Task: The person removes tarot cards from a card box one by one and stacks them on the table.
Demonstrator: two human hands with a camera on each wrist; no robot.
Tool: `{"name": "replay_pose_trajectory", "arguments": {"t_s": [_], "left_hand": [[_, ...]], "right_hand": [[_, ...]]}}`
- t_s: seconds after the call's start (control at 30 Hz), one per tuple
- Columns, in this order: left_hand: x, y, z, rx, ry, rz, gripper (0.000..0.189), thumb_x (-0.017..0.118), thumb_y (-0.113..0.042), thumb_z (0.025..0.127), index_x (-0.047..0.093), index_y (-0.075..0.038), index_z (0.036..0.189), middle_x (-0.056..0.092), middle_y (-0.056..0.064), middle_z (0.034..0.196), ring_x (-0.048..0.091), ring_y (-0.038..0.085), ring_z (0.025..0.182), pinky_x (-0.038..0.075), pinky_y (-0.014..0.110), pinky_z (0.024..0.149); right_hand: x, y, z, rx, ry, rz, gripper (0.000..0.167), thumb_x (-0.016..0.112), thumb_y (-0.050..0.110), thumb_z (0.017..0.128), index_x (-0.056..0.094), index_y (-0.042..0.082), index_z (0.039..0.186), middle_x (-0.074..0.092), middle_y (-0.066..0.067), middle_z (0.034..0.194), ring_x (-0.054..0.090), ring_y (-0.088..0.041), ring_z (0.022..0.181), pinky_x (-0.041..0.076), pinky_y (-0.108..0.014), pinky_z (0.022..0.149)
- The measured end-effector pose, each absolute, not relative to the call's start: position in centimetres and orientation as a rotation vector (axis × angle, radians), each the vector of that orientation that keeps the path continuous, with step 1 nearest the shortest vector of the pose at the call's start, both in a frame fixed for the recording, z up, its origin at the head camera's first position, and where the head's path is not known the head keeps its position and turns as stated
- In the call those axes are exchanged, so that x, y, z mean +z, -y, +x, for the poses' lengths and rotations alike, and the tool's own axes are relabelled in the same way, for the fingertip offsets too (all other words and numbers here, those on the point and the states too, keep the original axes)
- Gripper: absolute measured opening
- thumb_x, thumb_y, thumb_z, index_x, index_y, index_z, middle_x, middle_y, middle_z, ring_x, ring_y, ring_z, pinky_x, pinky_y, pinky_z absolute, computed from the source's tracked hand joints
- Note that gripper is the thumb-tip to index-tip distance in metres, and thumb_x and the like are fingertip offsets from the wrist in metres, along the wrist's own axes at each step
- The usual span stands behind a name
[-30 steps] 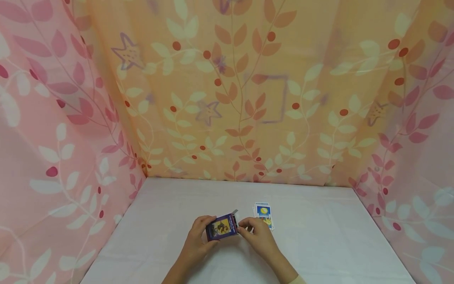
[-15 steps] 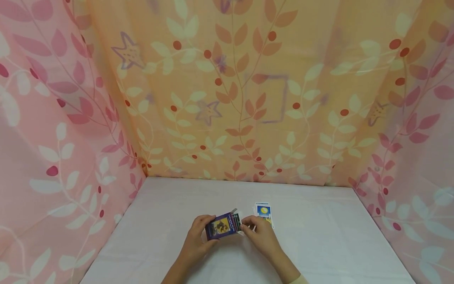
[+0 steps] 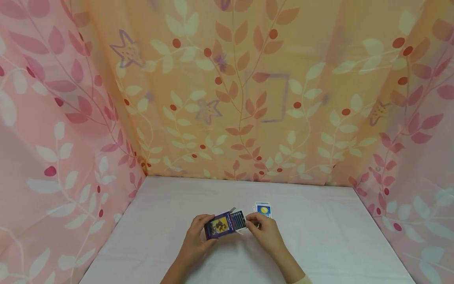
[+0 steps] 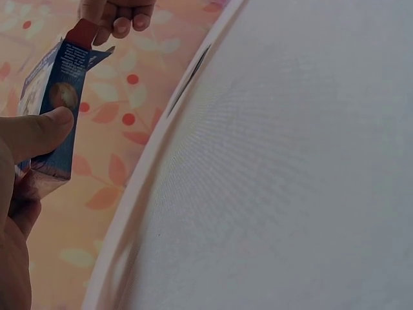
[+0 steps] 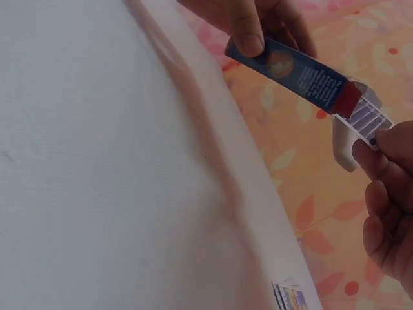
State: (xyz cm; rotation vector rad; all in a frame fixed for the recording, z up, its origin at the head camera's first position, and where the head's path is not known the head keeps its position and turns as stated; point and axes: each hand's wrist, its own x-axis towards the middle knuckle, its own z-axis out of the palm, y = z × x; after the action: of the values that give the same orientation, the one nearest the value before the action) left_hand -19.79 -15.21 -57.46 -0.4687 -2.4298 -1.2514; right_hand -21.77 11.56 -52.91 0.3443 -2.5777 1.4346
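A purple card box (image 3: 219, 227) with a yellow picture on its front is held by its sides in my left hand (image 3: 196, 233), tilted above the table. Its end flaps stand open towards the right. Out of that open end sticks a dark, striped card (image 3: 239, 219), and my right hand (image 3: 265, 232) pinches its outer edge between thumb and fingers. In the right wrist view the card (image 5: 369, 123) shows beside a red flap (image 5: 348, 99); its inner part is hidden in the box. My left thumb (image 4: 55, 123) presses the box's narrow side in the left wrist view.
A small pile of picture cards (image 3: 264, 210) lies on the white table (image 3: 184, 197) just beyond my right hand, which partly covers it. A patterned orange curtain (image 3: 227, 98) hangs at the back, with pink ones (image 3: 71, 157) at the sides.
My right hand has moved to the right, drawing the striped card out of the box so more of it shows. The left hand and box have stayed nearly in place.
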Motion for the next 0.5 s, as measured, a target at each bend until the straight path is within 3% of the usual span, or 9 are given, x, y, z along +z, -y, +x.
{"name": "replay_pose_trajectory", "arguments": {"t_s": [0.23,0.5], "left_hand": [[-57.46,15.41,-19.93,-1.249,2.426,-0.458,0.084,0.096,-0.003,0.065,0.06,-0.019,0.139,0.053,-0.012,0.135,0.053,0.012,0.129,0.048,0.042,0.113],[-57.79,15.62,-19.91,-1.233,2.425,-0.436,0.086,0.097,-0.005,0.064,0.059,-0.026,0.139,0.053,-0.012,0.136,0.054,0.013,0.129,0.049,0.042,0.112]], "right_hand": [[-52.65,-12.02,-22.0,1.458,2.581,0.295,0.006,0.078,0.024,0.092,0.074,0.025,0.096,0.065,0.015,0.077,0.056,-0.006,0.07,0.047,-0.02,0.06],[-51.95,-12.57,-21.97,1.446,2.516,0.296,0.011,0.079,0.017,0.091,0.075,0.026,0.096,0.065,0.015,0.074,0.056,-0.008,0.069,0.047,-0.02,0.06]]}}
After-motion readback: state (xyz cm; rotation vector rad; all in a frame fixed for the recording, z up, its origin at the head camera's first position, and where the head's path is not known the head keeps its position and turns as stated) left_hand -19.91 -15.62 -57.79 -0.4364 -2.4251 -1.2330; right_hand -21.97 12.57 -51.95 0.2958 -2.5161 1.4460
